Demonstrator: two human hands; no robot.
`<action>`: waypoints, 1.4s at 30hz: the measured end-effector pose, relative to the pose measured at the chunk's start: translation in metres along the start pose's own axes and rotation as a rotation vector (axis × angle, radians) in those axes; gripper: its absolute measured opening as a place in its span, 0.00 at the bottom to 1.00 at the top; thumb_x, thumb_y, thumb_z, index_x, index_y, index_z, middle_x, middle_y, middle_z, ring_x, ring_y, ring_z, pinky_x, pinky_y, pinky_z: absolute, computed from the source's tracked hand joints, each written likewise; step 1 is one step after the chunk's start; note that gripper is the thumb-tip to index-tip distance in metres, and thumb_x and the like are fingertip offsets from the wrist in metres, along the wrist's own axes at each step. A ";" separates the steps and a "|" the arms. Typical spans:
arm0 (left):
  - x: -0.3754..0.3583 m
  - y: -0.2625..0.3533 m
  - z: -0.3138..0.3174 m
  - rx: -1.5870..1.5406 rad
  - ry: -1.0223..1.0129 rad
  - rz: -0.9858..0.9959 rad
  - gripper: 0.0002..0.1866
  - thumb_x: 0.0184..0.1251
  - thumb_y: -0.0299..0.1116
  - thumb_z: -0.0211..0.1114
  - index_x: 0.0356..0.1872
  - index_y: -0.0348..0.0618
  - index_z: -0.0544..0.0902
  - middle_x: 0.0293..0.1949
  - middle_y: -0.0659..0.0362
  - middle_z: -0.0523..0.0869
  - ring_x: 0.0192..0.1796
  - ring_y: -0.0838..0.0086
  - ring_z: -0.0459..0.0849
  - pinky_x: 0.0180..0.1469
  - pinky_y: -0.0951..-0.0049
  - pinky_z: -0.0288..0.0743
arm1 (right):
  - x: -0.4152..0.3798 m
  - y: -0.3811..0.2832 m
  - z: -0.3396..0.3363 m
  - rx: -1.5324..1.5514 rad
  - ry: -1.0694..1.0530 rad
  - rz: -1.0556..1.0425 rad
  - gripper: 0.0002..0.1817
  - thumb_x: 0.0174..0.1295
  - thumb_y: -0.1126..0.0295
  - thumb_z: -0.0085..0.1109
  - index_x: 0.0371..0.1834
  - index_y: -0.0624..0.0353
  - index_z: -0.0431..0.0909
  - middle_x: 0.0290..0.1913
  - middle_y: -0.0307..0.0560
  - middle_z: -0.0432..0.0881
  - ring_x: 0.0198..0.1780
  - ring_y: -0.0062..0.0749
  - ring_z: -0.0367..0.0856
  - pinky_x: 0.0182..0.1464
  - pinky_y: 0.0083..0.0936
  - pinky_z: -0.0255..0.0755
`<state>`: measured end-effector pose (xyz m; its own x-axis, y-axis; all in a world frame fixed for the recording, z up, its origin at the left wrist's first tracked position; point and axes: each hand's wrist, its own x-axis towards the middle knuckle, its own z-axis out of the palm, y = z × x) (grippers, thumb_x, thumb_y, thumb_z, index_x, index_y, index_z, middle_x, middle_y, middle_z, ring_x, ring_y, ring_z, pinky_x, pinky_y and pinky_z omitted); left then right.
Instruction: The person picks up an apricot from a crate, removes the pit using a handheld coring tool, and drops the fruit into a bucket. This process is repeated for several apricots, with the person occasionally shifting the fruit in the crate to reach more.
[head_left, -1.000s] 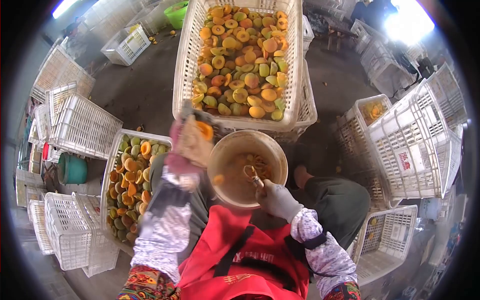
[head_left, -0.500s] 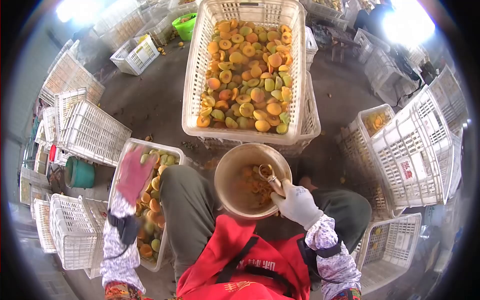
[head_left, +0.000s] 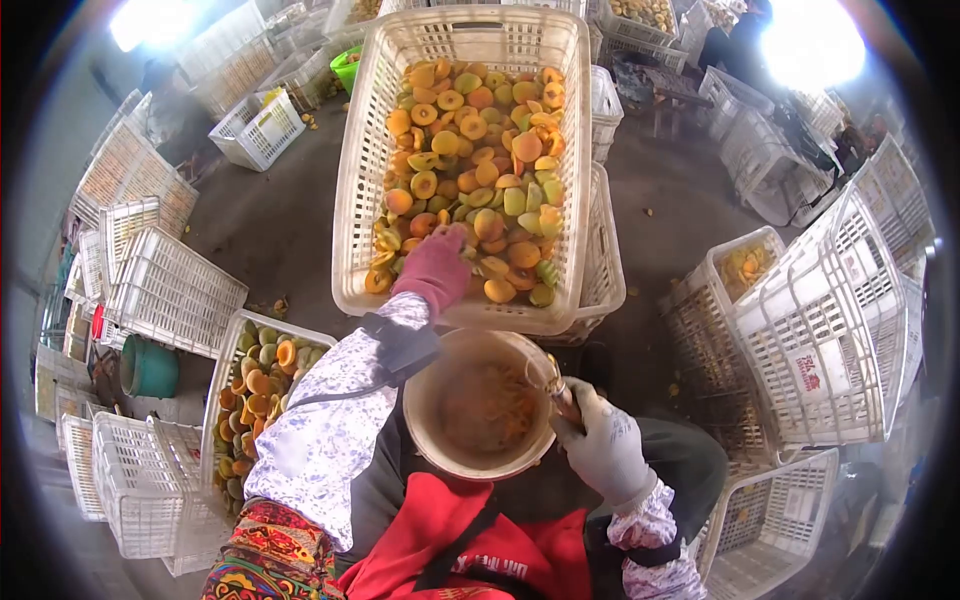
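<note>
My left hand (head_left: 438, 268), in a pink glove, reaches into the front of a large white crate (head_left: 352, 200) full of halved peaches or apricots (head_left: 470, 150). Its fingers are drawn together on a fruit half, partly hidden by the glove. My right hand (head_left: 608, 445), in a pale glove, is closed round the handle of a looped metal coring tool (head_left: 562, 392). The tool's loop is over the right rim of a round bucket (head_left: 420, 420) between my knees. Orange scraps (head_left: 490, 405) lie inside the bucket.
Beside my left leg is a lower crate (head_left: 215, 420) of fruit halves, partly covered by my sleeve. White crates (head_left: 175, 290) stack at the left, near a green bucket (head_left: 150, 366). More crates (head_left: 810, 330) lean at the right. Another crate (head_left: 606, 250) supports the large one.
My left hand has moved from above the left crate across to the fruit in the large crate. My right hand has lifted the coring tool from inside the bucket to its right rim.
</note>
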<state>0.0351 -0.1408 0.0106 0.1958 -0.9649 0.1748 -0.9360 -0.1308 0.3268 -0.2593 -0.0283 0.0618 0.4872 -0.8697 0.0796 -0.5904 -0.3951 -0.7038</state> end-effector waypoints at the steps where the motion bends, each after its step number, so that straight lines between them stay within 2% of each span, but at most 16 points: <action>1: -0.002 -0.006 0.000 -0.054 0.115 -0.017 0.24 0.58 0.35 0.64 0.58 0.44 0.73 0.41 0.50 0.84 0.44 0.62 0.84 0.46 0.61 0.79 | 0.006 -0.003 -0.001 -0.007 -0.004 -0.022 0.17 0.59 0.67 0.61 0.50 0.57 0.73 0.32 0.54 0.82 0.33 0.52 0.82 0.33 0.39 0.75; 2: -0.006 -0.013 -0.001 -0.051 0.120 -0.016 0.24 0.58 0.35 0.64 0.58 0.44 0.73 0.41 0.50 0.84 0.44 0.62 0.84 0.46 0.61 0.79 | 0.013 -0.008 0.000 -0.005 -0.001 -0.027 0.17 0.59 0.67 0.61 0.50 0.57 0.73 0.32 0.54 0.82 0.33 0.52 0.82 0.33 0.39 0.75; 5: -0.027 -0.020 -0.006 -1.508 -0.079 -0.273 0.16 0.62 0.32 0.63 0.51 0.40 0.80 0.32 0.64 0.83 0.33 0.81 0.80 0.34 0.81 0.74 | 0.034 -0.029 0.013 0.033 0.084 -0.121 0.21 0.60 0.69 0.57 0.57 0.58 0.68 0.32 0.57 0.82 0.34 0.53 0.82 0.35 0.41 0.75; 6: -0.038 -0.054 -0.004 -1.866 -0.449 -0.221 0.20 0.65 0.29 0.60 0.58 0.40 0.75 0.43 0.58 0.83 0.41 0.76 0.82 0.42 0.77 0.77 | 0.040 -0.033 0.020 0.034 0.086 -0.126 0.21 0.60 0.69 0.57 0.57 0.58 0.68 0.32 0.57 0.82 0.34 0.53 0.82 0.35 0.41 0.75; 11: -0.122 0.016 -0.041 -1.238 -0.058 0.073 0.23 0.68 0.29 0.55 0.65 0.40 0.67 0.55 0.55 0.78 0.53 0.73 0.79 0.54 0.72 0.76 | 0.050 -0.056 0.047 -0.167 0.109 -0.210 0.19 0.61 0.65 0.58 0.51 0.62 0.70 0.27 0.55 0.82 0.30 0.50 0.83 0.33 0.40 0.76; 14: -0.135 0.026 -0.051 -1.143 -0.062 0.256 0.26 0.72 0.34 0.52 0.68 0.40 0.61 0.64 0.53 0.69 0.61 0.68 0.74 0.65 0.67 0.69 | 0.044 -0.057 0.058 -0.238 0.135 -0.238 0.19 0.59 0.65 0.57 0.51 0.61 0.70 0.31 0.56 0.83 0.33 0.52 0.83 0.36 0.41 0.76; 15: -0.138 0.029 -0.042 -1.986 -0.131 0.034 0.22 0.75 0.39 0.48 0.65 0.39 0.66 0.59 0.52 0.75 0.58 0.67 0.77 0.64 0.68 0.69 | 0.042 -0.057 0.060 -0.251 0.118 -0.222 0.18 0.58 0.68 0.55 0.51 0.61 0.71 0.34 0.57 0.83 0.34 0.52 0.83 0.37 0.41 0.77; 16: -0.138 0.031 -0.041 -1.994 -0.128 0.036 0.22 0.75 0.39 0.48 0.65 0.39 0.66 0.59 0.52 0.75 0.58 0.67 0.77 0.64 0.68 0.69 | 0.041 -0.059 0.058 -0.262 0.102 -0.204 0.18 0.57 0.70 0.53 0.52 0.60 0.71 0.36 0.57 0.83 0.36 0.53 0.83 0.38 0.41 0.77; 19: -0.130 0.035 -0.039 -2.037 -0.147 -0.049 0.22 0.76 0.43 0.46 0.61 0.39 0.70 0.55 0.54 0.79 0.54 0.70 0.79 0.57 0.70 0.74 | 0.037 -0.071 0.052 -0.311 -0.050 -0.028 0.20 0.54 0.73 0.51 0.52 0.59 0.70 0.40 0.57 0.83 0.38 0.53 0.83 0.40 0.41 0.77; 21: -0.126 0.036 -0.038 -2.452 -0.299 -0.092 0.19 0.77 0.43 0.46 0.55 0.40 0.75 0.46 0.58 0.83 0.45 0.74 0.82 0.47 0.73 0.79 | 0.038 -0.070 0.054 -0.294 -0.041 -0.014 0.20 0.54 0.73 0.52 0.52 0.60 0.70 0.39 0.57 0.83 0.39 0.53 0.83 0.41 0.41 0.77; 27: -0.132 0.039 -0.021 -2.208 -0.034 -0.443 0.16 0.77 0.41 0.47 0.52 0.42 0.77 0.34 0.63 0.82 0.33 0.79 0.80 0.39 0.81 0.78 | 0.035 -0.070 0.062 -0.393 0.007 -0.022 0.15 0.55 0.71 0.53 0.47 0.62 0.71 0.30 0.53 0.83 0.29 0.47 0.84 0.31 0.37 0.77; 31: -0.132 0.018 -0.006 -2.302 -0.293 -0.179 0.16 0.77 0.36 0.46 0.56 0.41 0.74 0.40 0.63 0.81 0.37 0.82 0.79 0.40 0.82 0.77 | 0.030 -0.068 0.067 -0.269 -0.164 0.077 0.21 0.54 0.66 0.58 0.50 0.63 0.68 0.31 0.55 0.84 0.34 0.52 0.84 0.39 0.41 0.77; 33: -0.130 0.026 -0.012 -1.846 0.039 -0.419 0.21 0.73 0.49 0.53 0.35 0.38 0.80 0.29 0.55 0.83 0.34 0.65 0.85 0.36 0.67 0.81 | 0.029 -0.064 0.066 -0.150 -0.186 0.042 0.23 0.55 0.68 0.57 0.53 0.66 0.68 0.31 0.59 0.82 0.35 0.54 0.82 0.39 0.42 0.75; 37: -0.134 0.038 -0.026 -1.890 0.174 -0.358 0.20 0.73 0.48 0.53 0.39 0.37 0.78 0.32 0.53 0.83 0.33 0.62 0.84 0.32 0.65 0.82 | 0.033 -0.057 0.056 0.301 -0.331 0.030 0.17 0.56 0.68 0.58 0.46 0.65 0.70 0.30 0.65 0.80 0.38 0.62 0.80 0.38 0.46 0.71; 40: -0.132 0.030 -0.027 -2.300 -0.162 -0.325 0.17 0.72 0.44 0.54 0.44 0.36 0.76 0.37 0.52 0.82 0.36 0.59 0.84 0.34 0.62 0.83 | 0.032 -0.058 0.049 0.319 -0.313 -0.053 0.12 0.59 0.70 0.54 0.41 0.66 0.72 0.30 0.67 0.79 0.38 0.64 0.79 0.38 0.47 0.69; 42: -0.132 0.024 0.009 -1.867 -0.171 -0.363 0.14 0.72 0.27 0.51 0.56 0.36 0.72 0.34 0.56 0.82 0.27 0.78 0.80 0.29 0.80 0.76 | 0.033 -0.059 0.045 0.378 -0.382 -0.033 0.07 0.63 0.72 0.49 0.37 0.65 0.73 0.22 0.58 0.77 0.27 0.56 0.78 0.31 0.38 0.71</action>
<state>-0.0161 -0.0187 -0.0127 0.1458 -0.9755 -0.1645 0.6220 -0.0389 0.7820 -0.1792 -0.0207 0.0744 0.7423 -0.6614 -0.1073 -0.3327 -0.2249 -0.9158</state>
